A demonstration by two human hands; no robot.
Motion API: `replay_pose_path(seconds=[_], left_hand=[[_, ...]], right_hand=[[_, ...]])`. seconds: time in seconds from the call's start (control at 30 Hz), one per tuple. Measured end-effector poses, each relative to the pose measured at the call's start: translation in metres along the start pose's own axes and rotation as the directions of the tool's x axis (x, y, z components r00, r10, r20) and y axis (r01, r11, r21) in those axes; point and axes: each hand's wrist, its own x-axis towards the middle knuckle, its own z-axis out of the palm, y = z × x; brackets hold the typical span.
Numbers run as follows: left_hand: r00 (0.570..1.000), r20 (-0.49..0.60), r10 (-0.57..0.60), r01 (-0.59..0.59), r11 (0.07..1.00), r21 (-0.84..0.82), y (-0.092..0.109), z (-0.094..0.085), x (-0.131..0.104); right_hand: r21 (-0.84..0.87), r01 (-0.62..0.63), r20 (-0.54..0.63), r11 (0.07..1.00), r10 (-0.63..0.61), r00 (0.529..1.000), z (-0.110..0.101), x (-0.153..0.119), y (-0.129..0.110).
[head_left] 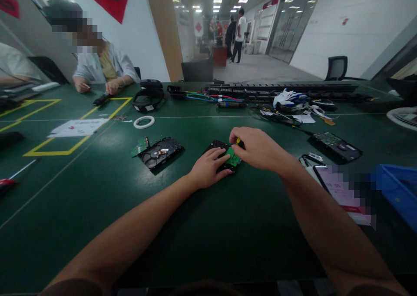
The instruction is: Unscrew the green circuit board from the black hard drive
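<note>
A hard drive (213, 144) with a green circuit board (233, 157) lies on the table in front of me. My left hand (208, 167) rests on its left side, fingers stretched out and apart over the drive, thumb along the near edge. Over the board's far right part, my right hand (252, 146) is closed around a yellow-and-black screwdriver (240, 142); only a bit of its handle shows and its tip is hidden. To the left sits an opened hard drive (161, 153), a loose green circuit board (140, 147) touching its far left corner.
Another hard drive (337, 146), a clipboard (342, 191) and a blue bin (397, 191) are at right. White-and-blue gloves (288, 98) and cables (208, 97) lie behind. A white tape roll (143, 122) and a red-handled screwdriver (8, 183) are left. A co-worker (104, 68) sits across.
</note>
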Motion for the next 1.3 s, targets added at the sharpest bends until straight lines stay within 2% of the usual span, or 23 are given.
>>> replay_pose_path(seconds=[0.7, 0.87, 1.0, 1.1, 1.2, 1.3], left_hand=[[1.0, -0.025, 0.004, -0.004, 1.0, -0.002, 0.0, 0.002, 0.0], [1.0, -0.016, -0.001, 0.001, 1.0, 0.01, 0.0, 0.0, 0.0], [1.0, -0.003, -0.011, 0.011, 1.0, 0.012, 0.001, -0.001, 0.0], [1.0, -0.002, -0.008, 0.008, 1.0, 0.012, 0.001, -0.001, 0.0], [1.0, -0.008, -0.002, 0.002, 1.0, 0.009, 0.001, 0.0, 0.0], [1.0, -0.007, 0.002, -0.002, 1.0, 0.026, 0.002, -0.001, 0.0]], right_hand=[[-0.015, -0.089, -0.024, 0.996, 0.089, 0.996, -0.001, 0.001, 0.0], [0.013, -0.112, -0.162, 0.994, 0.113, 0.98, -0.009, -0.003, 0.006], [0.044, -0.213, -0.308, 0.976, 0.216, 0.926, -0.011, -0.001, 0.017], [-0.029, -0.293, -0.371, 0.956, 0.262, 0.891, -0.007, 0.006, 0.03], [-0.115, -0.344, -0.312, 0.932, 0.294, 0.903, 0.005, 0.015, 0.045], [-0.11, -0.361, -0.166, 0.926, 0.341, 0.925, 0.027, 0.023, 0.062]])
